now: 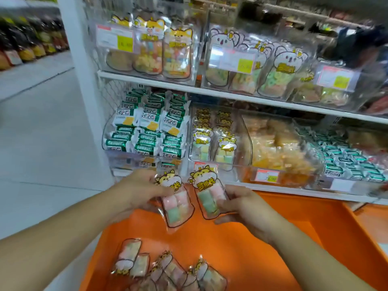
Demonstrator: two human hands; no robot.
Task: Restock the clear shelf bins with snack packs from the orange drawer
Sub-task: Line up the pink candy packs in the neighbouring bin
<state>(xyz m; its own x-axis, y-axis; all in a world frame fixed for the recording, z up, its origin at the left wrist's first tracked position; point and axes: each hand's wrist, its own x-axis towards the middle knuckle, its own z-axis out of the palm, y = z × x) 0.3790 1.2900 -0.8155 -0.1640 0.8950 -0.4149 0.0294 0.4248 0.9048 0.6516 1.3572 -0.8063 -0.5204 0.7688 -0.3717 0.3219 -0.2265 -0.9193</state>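
Left hand (pixel 142 190): fingers curled round one marshmallow pack (pixel 175 203), gripping its upper left edge so the printed front faces outward, as the packs in the bin face.
Right hand (pixel 241 204): pinches a second pack (pixel 207 198) along its right edge, thumb on the clear front; the pack is upright with the cartoon header on top.
Position of the two packs: side by side, just apart, raised above the orange drawer (pixel 273 238) and directly below the matching bin (pixel 212 135). Holding one in each hand probably lets both rows be filled in one reach.
Target bin: clear, on the lower shelf (pixel 283 191), with two rows of the same packs standing upright; the front looks to have room.
Drawer stock: several packs (pixel 168 271) lie flat and loosely overlapped near the front edge, within easy reach.
Neighbouring bins: green-and-white packets (pixel 147 127) to the left, orange sweets (pixel 277 152) to the right; these fix which bin matches.
Stage, as judged: packs lifted, not yet shelved.
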